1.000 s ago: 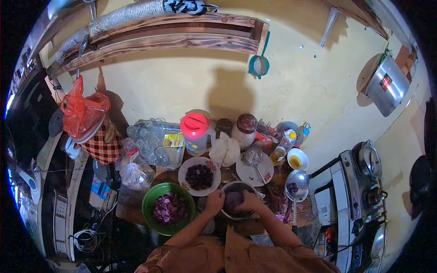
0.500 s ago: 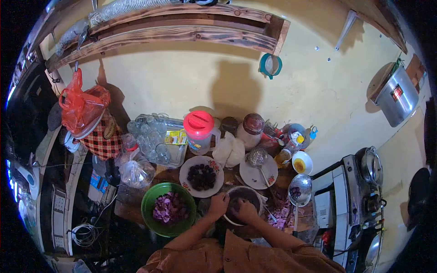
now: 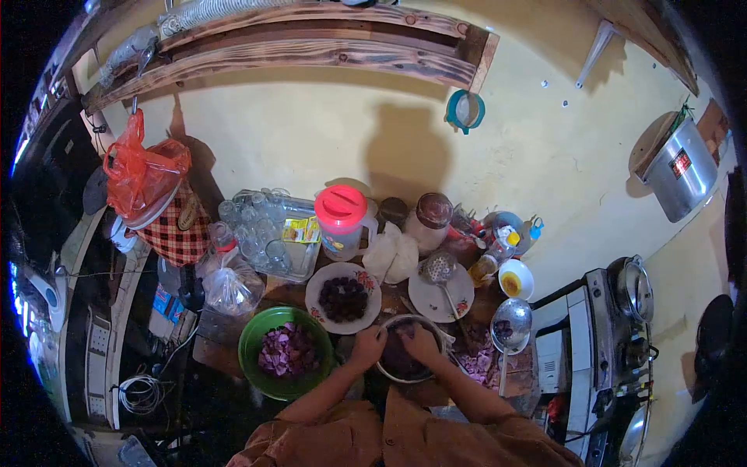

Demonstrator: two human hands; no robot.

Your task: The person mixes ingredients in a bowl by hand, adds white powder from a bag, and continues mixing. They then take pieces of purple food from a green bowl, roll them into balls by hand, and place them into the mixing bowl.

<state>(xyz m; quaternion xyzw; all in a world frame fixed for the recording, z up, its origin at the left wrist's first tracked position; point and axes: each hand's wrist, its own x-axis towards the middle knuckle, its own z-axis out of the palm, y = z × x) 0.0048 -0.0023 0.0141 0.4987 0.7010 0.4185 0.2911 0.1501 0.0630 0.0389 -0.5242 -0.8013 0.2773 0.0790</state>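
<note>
Nearest you, the pale-rimmed bowl [image 3: 404,380] of dark purple mash [image 3: 397,359] sits on the worktop [image 3: 282,296]. Your left hand [image 3: 369,346] is at its left rim; your right hand [image 3: 420,346] reaches inside. From up here I can't tell whether either grip is spread, pressed together or pinching mash. The green basin [image 3: 248,364] of purple pieces [image 3: 288,350] stands leftward. Beyond, a plate [image 3: 320,275] carries dark lumps [image 3: 343,299]; behind it stands the red-lidded pitcher [image 3: 340,226].

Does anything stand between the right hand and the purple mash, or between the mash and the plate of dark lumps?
Nothing visible separates the right hand from the purple mash; it is in the bowl. Toward the plate, the left hand sits at the bowl's left rim, partly in the way.
</note>
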